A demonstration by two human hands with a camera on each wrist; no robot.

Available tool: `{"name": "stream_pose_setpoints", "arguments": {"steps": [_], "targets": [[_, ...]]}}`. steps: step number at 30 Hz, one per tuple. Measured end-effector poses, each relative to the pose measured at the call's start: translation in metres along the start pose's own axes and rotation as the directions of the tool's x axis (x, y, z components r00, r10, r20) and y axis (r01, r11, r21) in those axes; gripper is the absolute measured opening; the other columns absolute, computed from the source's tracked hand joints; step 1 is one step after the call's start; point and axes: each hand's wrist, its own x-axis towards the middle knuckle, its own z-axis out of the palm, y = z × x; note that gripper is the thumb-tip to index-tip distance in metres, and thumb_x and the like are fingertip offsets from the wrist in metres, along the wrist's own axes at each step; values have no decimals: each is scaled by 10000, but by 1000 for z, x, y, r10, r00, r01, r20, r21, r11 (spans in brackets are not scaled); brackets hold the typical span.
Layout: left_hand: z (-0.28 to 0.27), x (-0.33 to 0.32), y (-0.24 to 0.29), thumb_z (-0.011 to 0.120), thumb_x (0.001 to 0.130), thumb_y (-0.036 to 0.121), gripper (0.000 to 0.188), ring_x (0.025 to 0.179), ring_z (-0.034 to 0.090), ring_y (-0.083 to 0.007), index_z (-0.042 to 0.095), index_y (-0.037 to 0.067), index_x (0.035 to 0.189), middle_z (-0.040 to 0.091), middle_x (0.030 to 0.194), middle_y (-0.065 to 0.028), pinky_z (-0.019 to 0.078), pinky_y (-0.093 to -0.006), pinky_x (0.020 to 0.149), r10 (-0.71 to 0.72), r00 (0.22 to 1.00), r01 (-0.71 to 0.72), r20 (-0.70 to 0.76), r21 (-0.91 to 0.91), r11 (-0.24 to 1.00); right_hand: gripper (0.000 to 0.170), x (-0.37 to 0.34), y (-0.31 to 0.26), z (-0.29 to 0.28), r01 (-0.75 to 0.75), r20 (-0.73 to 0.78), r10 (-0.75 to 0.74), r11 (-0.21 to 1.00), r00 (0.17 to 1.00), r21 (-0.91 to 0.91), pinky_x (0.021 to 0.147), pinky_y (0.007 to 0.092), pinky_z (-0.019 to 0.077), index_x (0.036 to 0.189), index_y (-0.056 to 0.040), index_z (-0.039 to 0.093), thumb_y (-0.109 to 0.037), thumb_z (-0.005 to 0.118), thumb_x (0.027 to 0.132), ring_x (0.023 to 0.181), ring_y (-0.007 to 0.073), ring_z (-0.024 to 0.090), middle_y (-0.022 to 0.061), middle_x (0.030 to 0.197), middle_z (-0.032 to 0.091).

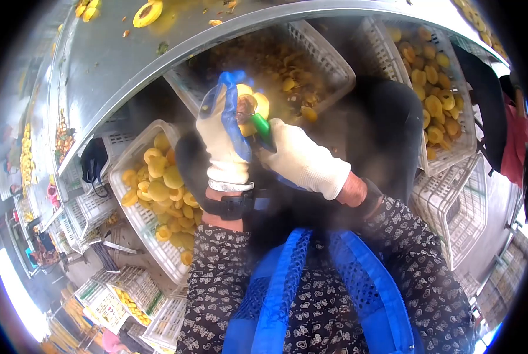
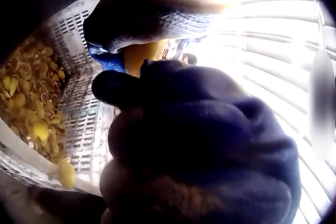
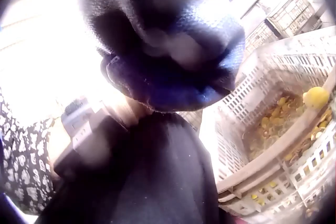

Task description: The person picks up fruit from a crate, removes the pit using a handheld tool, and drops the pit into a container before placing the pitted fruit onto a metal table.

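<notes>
In the head view the left hand (image 1: 222, 133), in a white and blue glove, holds a cut yellow fruit (image 1: 261, 105) with a brown centre. The gloved right hand (image 1: 308, 159) grips a tool by its green handle (image 1: 262, 127), its working end against the fruit. From the left wrist view, part of the fruit (image 2: 142, 56) shows between the dark gloved hands, with the right hand (image 2: 205, 129) closed in front. The right wrist view has a dark glove (image 3: 168, 45) filling the top; fruit and tool are hidden there.
A metal table edge (image 1: 175, 44) curves across the front. Beyond the hands is a crate (image 1: 334, 65) of fruit scraps. Crates of yellow fruit stand at left (image 1: 122, 177) and right (image 1: 423, 159), with an empty-looking crate (image 1: 452, 206) lower right. One fruit piece (image 3: 316, 98) lies on a crate rim.
</notes>
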Motion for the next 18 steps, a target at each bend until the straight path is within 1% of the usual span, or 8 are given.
{"name": "stream_pose_setpoints", "arguments": {"steps": [1, 3, 5, 6, 8, 11, 15, 18], "targets": [[-2, -3, 1, 528, 1024, 303, 429, 997, 671, -282, 574, -88, 1193, 645, 1154, -169, 585, -420, 891, 102, 991, -114, 81, 159, 981, 335, -2, 2, -3, -22, 25, 22, 1000, 999, 8, 768, 494, 516, 1025, 73, 550, -233, 623, 907, 920, 453, 648, 304, 943, 655], [0, -3, -3, 544, 1015, 317, 441, 980, 675, -304, 578, -85, 1192, 645, 1143, -182, 588, -433, 879, 91, 990, -98, 106, 65, 993, 344, -7, 3, -8, -80, 80, 76, 996, 994, 36, 780, 487, 519, 1043, 75, 557, -239, 608, 913, 935, 453, 648, 305, 967, 656], [3, -6, -6, 557, 1007, 329, 452, 967, 677, -320, 577, -80, 1197, 644, 1133, -194, 590, -443, 864, 14, 995, -10, 98, -42, 999, 352, -11, 0, -13, -142, 142, 131, 987, 981, 74, 791, 481, 521, 1062, 77, 560, -242, 594, 918, 945, 453, 648, 307, 985, 656], [4, -6, -5, 562, 1003, 335, 458, 964, 678, -324, 575, -77, 1202, 643, 1129, -200, 591, -446, 855, -57, 995, 66, 85, -103, 993, 343, -13, -1, -12, -103, 106, 99, 994, 990, 40, 786, 483, 521, 1050, 76, 560, -239, 592, 918, 939, 451, 650, 306, 980, 657], [4, -4, -4, 572, 996, 346, 469, 961, 678, -330, 570, -71, 1212, 641, 1120, -209, 593, -449, 842, -127, 988, 141, 85, -183, 973, 326, -14, -1, -8, -28, 33, 29, 999, 999, -28, 777, 485, 521, 1026, 74, 559, -232, 588, 917, 927, 447, 652, 303, 970, 658], [2, -5, -8, 582, 990, 351, 477, 962, 678, -329, 564, -65, 1225, 641, 1110, -208, 591, -451, 837, -151, 981, 174, 119, -224, 959, 432, -12, 10, -10, 78, -10, -80, 991, 997, -112, 753, 462, 506, 998, 60, 549, -343, 659, 887, 892, 437, 653, 282, 927, 658], [1, -5, -8, 581, 994, 321, 451, 963, 678, -320, 562, -63, 1228, 646, 1107, -183, 591, -455, 845, -183, 974, 213, 135, -263, 941, 441, -12, 17, -29, 93, 83, -79, 978, 993, -189, 757, 460, 511, 1007, 64, 537, -339, 665, 880, 899, 440, 649, 278, 924, 657], [3, -6, -6, 573, 1000, 275, 419, 974, 676, -310, 555, -62, 1248, 650, 1129, -175, 600, -461, 837, -149, 982, 165, 113, -155, 974, 416, -11, 12, -30, 109, 71, -98, 979, 993, -171, 723, 472, 521, 952, 69, 568, -347, 594, 944, 833, 428, 667, 262, 852, 671]]}}
